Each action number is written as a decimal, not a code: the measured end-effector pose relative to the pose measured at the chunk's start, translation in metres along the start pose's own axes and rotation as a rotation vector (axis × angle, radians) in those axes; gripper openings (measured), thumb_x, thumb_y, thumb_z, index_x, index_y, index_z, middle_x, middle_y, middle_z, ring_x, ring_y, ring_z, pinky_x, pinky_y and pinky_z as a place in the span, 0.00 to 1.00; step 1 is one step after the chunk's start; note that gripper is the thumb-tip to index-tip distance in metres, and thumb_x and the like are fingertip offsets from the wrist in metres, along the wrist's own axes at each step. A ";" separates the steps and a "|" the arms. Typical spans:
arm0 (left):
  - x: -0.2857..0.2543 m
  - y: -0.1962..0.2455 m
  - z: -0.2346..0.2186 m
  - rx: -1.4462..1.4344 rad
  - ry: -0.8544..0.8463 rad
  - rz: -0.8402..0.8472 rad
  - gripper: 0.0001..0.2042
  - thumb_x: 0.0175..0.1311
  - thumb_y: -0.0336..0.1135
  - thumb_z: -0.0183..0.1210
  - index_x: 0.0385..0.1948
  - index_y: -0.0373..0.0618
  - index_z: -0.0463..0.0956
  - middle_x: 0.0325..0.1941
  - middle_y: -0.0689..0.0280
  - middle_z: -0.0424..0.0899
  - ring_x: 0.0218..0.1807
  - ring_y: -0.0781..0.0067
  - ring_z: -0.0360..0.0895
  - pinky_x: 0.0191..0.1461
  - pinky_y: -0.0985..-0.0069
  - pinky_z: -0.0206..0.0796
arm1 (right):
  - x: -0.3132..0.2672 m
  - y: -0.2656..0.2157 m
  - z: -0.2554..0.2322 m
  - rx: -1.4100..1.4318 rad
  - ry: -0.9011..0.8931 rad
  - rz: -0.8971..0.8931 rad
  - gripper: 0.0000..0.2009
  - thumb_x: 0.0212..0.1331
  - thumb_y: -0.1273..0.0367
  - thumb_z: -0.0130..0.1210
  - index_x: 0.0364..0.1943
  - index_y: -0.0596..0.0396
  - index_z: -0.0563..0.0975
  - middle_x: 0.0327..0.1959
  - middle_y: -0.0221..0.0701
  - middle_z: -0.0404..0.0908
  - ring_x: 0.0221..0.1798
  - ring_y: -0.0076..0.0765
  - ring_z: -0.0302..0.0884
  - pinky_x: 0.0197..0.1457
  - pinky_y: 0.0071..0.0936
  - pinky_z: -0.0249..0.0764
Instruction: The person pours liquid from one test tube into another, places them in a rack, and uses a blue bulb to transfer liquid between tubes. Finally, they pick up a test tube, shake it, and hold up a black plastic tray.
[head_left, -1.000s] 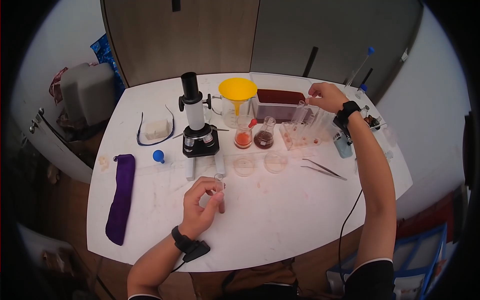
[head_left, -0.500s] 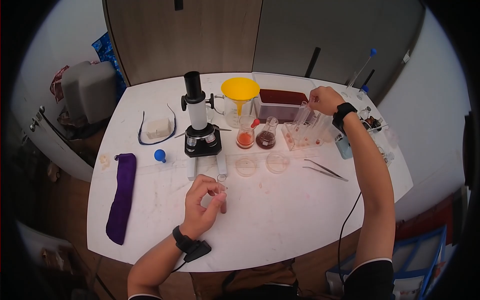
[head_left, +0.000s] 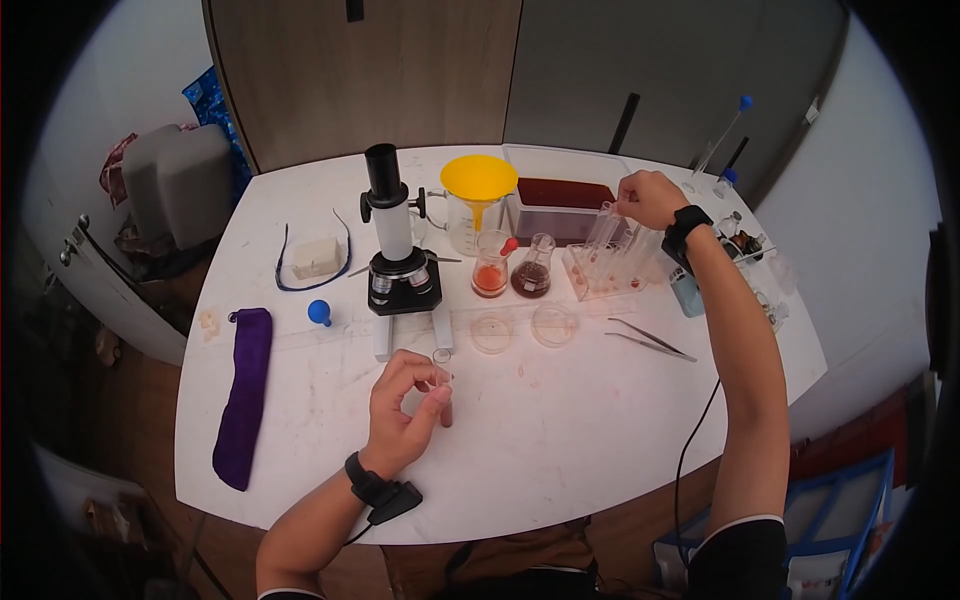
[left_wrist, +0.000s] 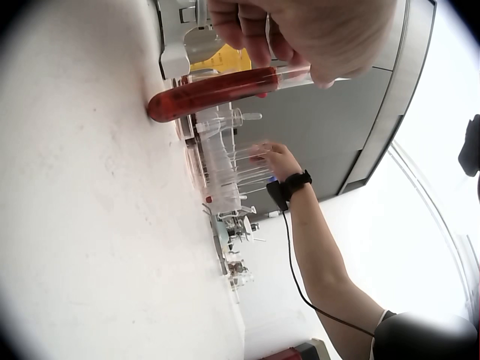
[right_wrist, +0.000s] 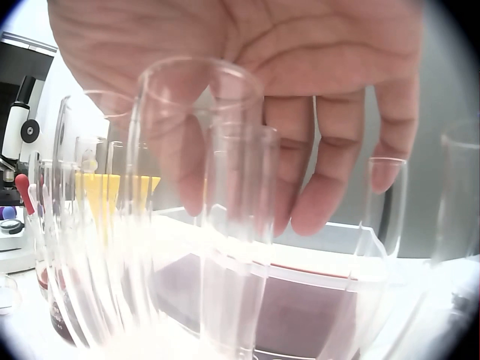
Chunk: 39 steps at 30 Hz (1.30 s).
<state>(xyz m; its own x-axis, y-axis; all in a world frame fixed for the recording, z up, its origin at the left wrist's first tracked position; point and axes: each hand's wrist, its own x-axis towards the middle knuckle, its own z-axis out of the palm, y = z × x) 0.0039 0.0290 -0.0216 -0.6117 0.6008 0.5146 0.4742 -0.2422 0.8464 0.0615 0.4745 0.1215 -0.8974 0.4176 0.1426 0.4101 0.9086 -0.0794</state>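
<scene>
My left hand (head_left: 405, 410) pinches a test tube (left_wrist: 214, 93) of dark red liquid near its top, just above the table in front of the microscope (head_left: 395, 235). In the left wrist view the tube lies across the frame, its rounded end low by the tabletop. Over at the back right, my right hand (head_left: 652, 200) reaches down to the rack (head_left: 610, 287) of clear test tubes. Its thumb and fingers pinch the upper part of an upright clear tube (right_wrist: 238, 247), partly behind another tube's rim in the right wrist view.
Two flasks, one with orange-red liquid (head_left: 488, 280) and one dark (head_left: 531, 280), stand left of the rack. Behind are a yellow funnel (head_left: 479, 177) on a beaker and a bin of dark red liquid (head_left: 560, 212). Petri dishes (head_left: 553, 325) and tweezers (head_left: 652, 342) lie in front.
My right hand's fingers have drawn closer together at the tube's top. My left hand keeps its hold on the red test tube in nearly the same place.
</scene>
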 end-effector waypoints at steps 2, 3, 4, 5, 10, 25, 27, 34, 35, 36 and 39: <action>0.000 0.000 0.000 -0.002 0.001 -0.001 0.05 0.66 0.29 0.63 0.39 0.40 0.80 0.42 0.63 0.78 0.40 0.73 0.75 0.46 0.75 0.66 | -0.001 -0.002 -0.001 0.007 0.001 0.014 0.13 0.53 0.60 0.68 0.30 0.58 0.85 0.30 0.44 0.87 0.36 0.48 0.85 0.44 0.38 0.79; 0.000 -0.001 0.000 -0.003 0.000 0.002 0.05 0.66 0.29 0.63 0.39 0.40 0.80 0.42 0.63 0.78 0.40 0.73 0.75 0.46 0.75 0.66 | -0.001 -0.002 -0.002 0.015 0.001 0.029 0.14 0.54 0.60 0.68 0.31 0.59 0.85 0.31 0.43 0.87 0.37 0.48 0.86 0.44 0.37 0.79; 0.000 -0.001 0.000 -0.004 -0.001 0.005 0.05 0.66 0.29 0.63 0.39 0.40 0.80 0.43 0.63 0.78 0.40 0.73 0.75 0.46 0.75 0.66 | -0.003 -0.004 -0.005 0.015 0.000 0.029 0.14 0.54 0.60 0.68 0.31 0.59 0.85 0.31 0.43 0.87 0.37 0.48 0.86 0.44 0.37 0.79; 0.000 -0.001 0.000 -0.005 -0.001 0.004 0.05 0.66 0.29 0.63 0.39 0.40 0.80 0.43 0.63 0.78 0.40 0.73 0.75 0.46 0.75 0.66 | -0.006 -0.007 -0.010 0.038 -0.004 0.039 0.15 0.55 0.59 0.67 0.32 0.60 0.85 0.31 0.44 0.87 0.37 0.47 0.86 0.45 0.37 0.79; 0.001 0.001 0.000 -0.005 -0.003 0.007 0.05 0.66 0.28 0.62 0.39 0.40 0.80 0.42 0.63 0.78 0.40 0.73 0.75 0.45 0.75 0.66 | -0.016 -0.006 -0.020 0.189 0.230 -0.004 0.19 0.58 0.55 0.65 0.33 0.61 0.84 0.34 0.44 0.86 0.38 0.48 0.84 0.46 0.38 0.78; 0.000 0.003 -0.001 0.002 -0.036 -0.049 0.06 0.71 0.33 0.60 0.36 0.41 0.77 0.40 0.64 0.73 0.45 0.70 0.75 0.59 0.67 0.68 | -0.067 -0.039 0.007 -0.056 0.405 -0.205 0.16 0.53 0.57 0.68 0.25 0.56 0.82 0.48 0.40 0.82 0.56 0.50 0.73 0.60 0.44 0.72; 0.000 0.004 -0.001 0.000 -0.038 -0.054 0.06 0.71 0.33 0.60 0.36 0.41 0.77 0.40 0.64 0.73 0.45 0.70 0.75 0.59 0.66 0.69 | -0.068 -0.040 0.010 -0.042 0.375 -0.183 0.14 0.54 0.59 0.68 0.25 0.57 0.82 0.48 0.39 0.82 0.57 0.50 0.72 0.60 0.44 0.72; 0.000 0.003 0.000 -0.011 -0.038 -0.049 0.06 0.71 0.32 0.59 0.36 0.41 0.77 0.40 0.64 0.72 0.43 0.71 0.74 0.61 0.64 0.69 | -0.065 -0.042 0.014 -0.035 0.390 -0.158 0.12 0.53 0.61 0.68 0.25 0.56 0.82 0.50 0.39 0.82 0.56 0.49 0.72 0.60 0.44 0.69; 0.000 0.003 0.000 -0.011 -0.038 -0.049 0.06 0.71 0.32 0.59 0.36 0.41 0.77 0.40 0.64 0.72 0.43 0.71 0.74 0.61 0.64 0.69 | -0.065 -0.042 0.016 -0.035 0.402 -0.166 0.12 0.53 0.62 0.68 0.25 0.56 0.82 0.50 0.39 0.82 0.57 0.49 0.72 0.60 0.44 0.69; 0.000 0.003 0.000 -0.013 -0.036 -0.043 0.05 0.71 0.32 0.59 0.36 0.41 0.77 0.40 0.64 0.72 0.43 0.71 0.74 0.61 0.64 0.69 | -0.064 -0.042 0.016 -0.035 0.413 -0.174 0.12 0.53 0.62 0.68 0.25 0.56 0.82 0.50 0.38 0.81 0.57 0.48 0.72 0.60 0.44 0.69; 0.000 0.004 -0.001 -0.012 -0.035 -0.040 0.05 0.71 0.32 0.59 0.36 0.41 0.77 0.40 0.64 0.72 0.42 0.71 0.74 0.62 0.63 0.70 | -0.063 -0.044 0.019 -0.031 0.428 -0.177 0.11 0.54 0.63 0.67 0.26 0.56 0.83 0.51 0.37 0.81 0.57 0.48 0.71 0.61 0.44 0.68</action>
<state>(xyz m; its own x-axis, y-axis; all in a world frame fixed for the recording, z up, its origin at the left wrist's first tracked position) 0.0049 0.0274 -0.0183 -0.6072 0.6365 0.4756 0.4421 -0.2267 0.8678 0.0975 0.4082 0.0977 -0.8089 0.2177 0.5461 0.2670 0.9636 0.0114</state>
